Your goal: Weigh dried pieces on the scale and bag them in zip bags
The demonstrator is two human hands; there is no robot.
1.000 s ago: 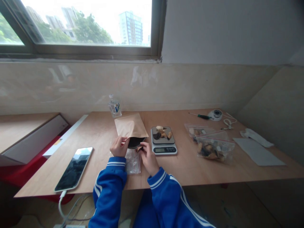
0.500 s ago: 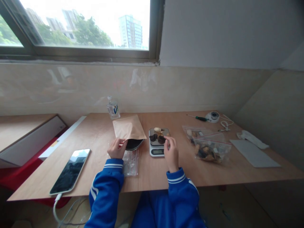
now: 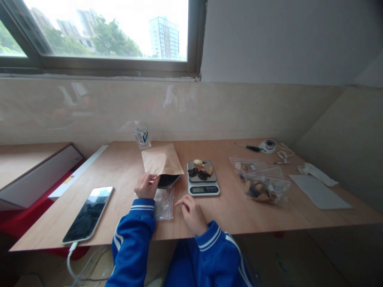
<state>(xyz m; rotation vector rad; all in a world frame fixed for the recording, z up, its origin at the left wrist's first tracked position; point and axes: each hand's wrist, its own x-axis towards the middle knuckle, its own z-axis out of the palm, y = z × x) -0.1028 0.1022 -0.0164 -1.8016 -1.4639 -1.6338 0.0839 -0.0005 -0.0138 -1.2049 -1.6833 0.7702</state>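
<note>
My left hand (image 3: 147,186) pinches the near edge of a brown kraft paper pouch (image 3: 163,158), whose mouth gapes toward me and shows a dark inside. Under the pouch and that hand lies a clear zip bag (image 3: 164,205), partly covered. A small digital kitchen scale (image 3: 203,189) stands right of the pouch. On its plate rest several dried pieces (image 3: 202,171), dark, brown and pale, perhaps mushrooms. My right hand (image 3: 192,213) is in front of the scale, apart from it, index finger stretched leftward and the others bent, with nothing visible in it.
Clear zip bags (image 3: 260,189) of dried pieces lie right of the scale. Farther back are a screwdriver (image 3: 253,148) and a white dome camera (image 3: 268,146). A grey-white sheet (image 3: 321,193) lies far right. Left are a charging phone (image 3: 89,215) and a plastic bottle (image 3: 142,136).
My right hand has left the pieces on the scale and moved down and left, uncovering the display. My left hand keeps its hold on the pouch.
</note>
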